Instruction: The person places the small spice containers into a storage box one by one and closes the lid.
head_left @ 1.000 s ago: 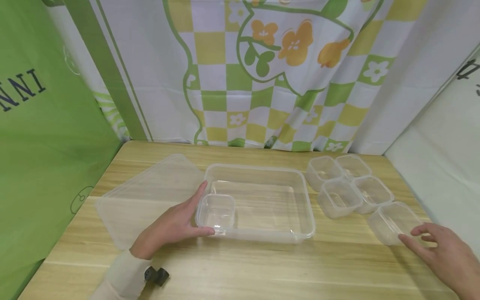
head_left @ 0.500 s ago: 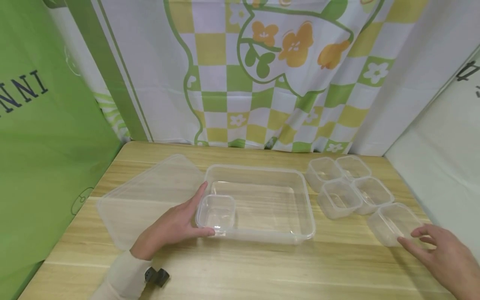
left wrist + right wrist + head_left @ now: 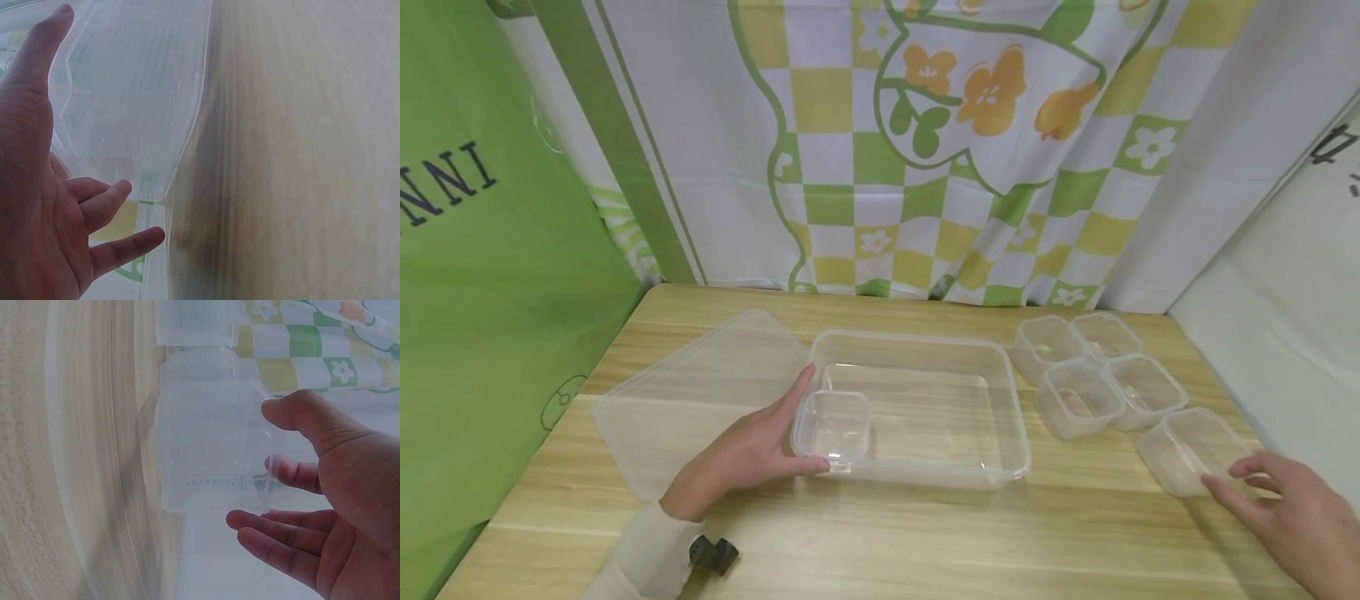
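In the head view a large clear plastic food container (image 3: 925, 477) stands at the middle of the table. My left hand (image 3: 748, 446) spreads against its left end, thumb at the front wall and straight index finger towards the back. Inside, at the front left corner, sits a small clear container (image 3: 837, 421). At the right, my right hand (image 3: 1292, 508) pinches the near right rim of another small clear container (image 3: 1183, 454) between thumb and index finger. In the right wrist view that small container (image 3: 206, 444) is upright, with the other fingers off it.
Several more small clear containers (image 3: 1078, 400) stand grouped at the back right. A flat translucent lid (image 3: 700, 375) lies on the wooden table (image 3: 925, 542) at the left. Curtains (image 3: 917, 242) hang behind the back edge, and a green cloth (image 3: 497, 333) borders the left.
My right hand and the small container at its fingers have shifted very slightly to the right. The left hand and the large container have stayed in place.
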A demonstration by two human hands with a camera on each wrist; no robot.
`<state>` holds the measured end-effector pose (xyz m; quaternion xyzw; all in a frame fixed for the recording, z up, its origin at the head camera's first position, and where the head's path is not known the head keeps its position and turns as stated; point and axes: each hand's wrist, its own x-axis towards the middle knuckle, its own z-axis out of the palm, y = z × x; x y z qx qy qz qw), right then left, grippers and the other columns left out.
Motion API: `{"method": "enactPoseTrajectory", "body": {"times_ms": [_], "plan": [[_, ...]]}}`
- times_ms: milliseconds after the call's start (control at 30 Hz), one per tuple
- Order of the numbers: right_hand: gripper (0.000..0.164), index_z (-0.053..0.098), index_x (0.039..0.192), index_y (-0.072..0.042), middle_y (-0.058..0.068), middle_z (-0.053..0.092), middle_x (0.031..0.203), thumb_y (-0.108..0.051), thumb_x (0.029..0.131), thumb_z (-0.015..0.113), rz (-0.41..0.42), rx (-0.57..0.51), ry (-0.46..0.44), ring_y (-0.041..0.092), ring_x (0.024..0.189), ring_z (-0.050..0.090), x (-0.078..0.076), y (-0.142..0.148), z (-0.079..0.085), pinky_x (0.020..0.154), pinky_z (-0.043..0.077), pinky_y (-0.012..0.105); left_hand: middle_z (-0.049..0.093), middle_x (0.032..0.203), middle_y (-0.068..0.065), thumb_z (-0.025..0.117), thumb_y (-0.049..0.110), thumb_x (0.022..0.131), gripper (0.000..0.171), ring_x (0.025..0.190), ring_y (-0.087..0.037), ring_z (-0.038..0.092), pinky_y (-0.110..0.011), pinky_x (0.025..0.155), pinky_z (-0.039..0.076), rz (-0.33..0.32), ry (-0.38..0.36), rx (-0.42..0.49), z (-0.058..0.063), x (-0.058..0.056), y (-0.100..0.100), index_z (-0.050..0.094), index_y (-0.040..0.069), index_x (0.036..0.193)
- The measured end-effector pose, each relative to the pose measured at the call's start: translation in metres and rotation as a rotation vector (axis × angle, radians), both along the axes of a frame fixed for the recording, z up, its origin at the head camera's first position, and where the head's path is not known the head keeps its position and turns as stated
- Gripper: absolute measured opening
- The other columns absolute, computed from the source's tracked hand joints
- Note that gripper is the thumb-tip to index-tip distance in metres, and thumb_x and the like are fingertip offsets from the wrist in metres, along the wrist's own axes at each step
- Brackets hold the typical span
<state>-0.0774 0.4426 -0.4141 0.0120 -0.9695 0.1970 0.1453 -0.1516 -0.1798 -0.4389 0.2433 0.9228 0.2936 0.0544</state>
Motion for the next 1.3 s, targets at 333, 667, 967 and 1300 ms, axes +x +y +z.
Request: {"method": "enactPoseTrajectory", "body": {"times_ms": [333, 667, 967, 1300], "plan": [[0.022, 0.064, 0.082, 0.001, 0.024, 0.068, 0.091, -0.004, 0.079, 0.085, 0.011, -0.119, 0.108, -0.030, 0.078, 0.040, 0.001, -0.007, 0.007, 0.054, 0.039, 0.004, 0.027, 0.164, -0.015, 0.068, 0.076, 0.082, 0.123, 0.134, -0.040, 0.050, -0.054, 0.102, 0.048, -0.002, 0.001, 0.004, 0.000, 0.000, 0.000, 0.000, 0.020, 0.167], [0.029, 0.061, 0.079, 0.000, -0.024, 0.061, 0.096, 0.006, 0.069, 0.087, 0.038, -0.176, 0.223, -0.029, 0.082, 0.041, 0.001, -0.012, 0.014, 0.053, 0.038, 0.004, 0.026, 0.164, -0.013, 0.069, 0.076, 0.081, 0.124, 0.133, -0.039, 0.051, -0.053, 0.103, 0.048, -0.001, 0.003, -0.003, 0.002, 0.001, 0.000, 0.000, 0.020, 0.167], [0.033, 0.061, 0.080, 0.006, 0.045, 0.058, 0.101, 0.012, 0.062, 0.088, 0.083, -0.173, 0.301, -0.032, 0.091, 0.039, 0.001, -0.032, 0.036, 0.057, 0.036, -0.001, 0.026, 0.165, -0.013, 0.068, 0.075, 0.082, 0.123, 0.131, -0.040, 0.054, -0.053, 0.103, 0.047, -0.013, 0.013, -0.016, 0.005, 0.000, -0.001, -0.001, 0.018, 0.167], [0.034, 0.067, 0.092, 0.001, 0.034, 0.066, 0.104, -0.007, 0.070, 0.092, 0.073, -0.070, 0.234, -0.027, 0.089, 0.043, -0.002, -0.062, 0.060, 0.062, 0.037, -0.002, 0.031, 0.162, -0.018, 0.063, 0.058, 0.096, 0.104, 0.131, -0.044, 0.052, -0.055, 0.107, 0.043, 0.005, 0.067, -0.021, 0.000, -0.002, 0.005, 0.002, 0.012, 0.166]]}}
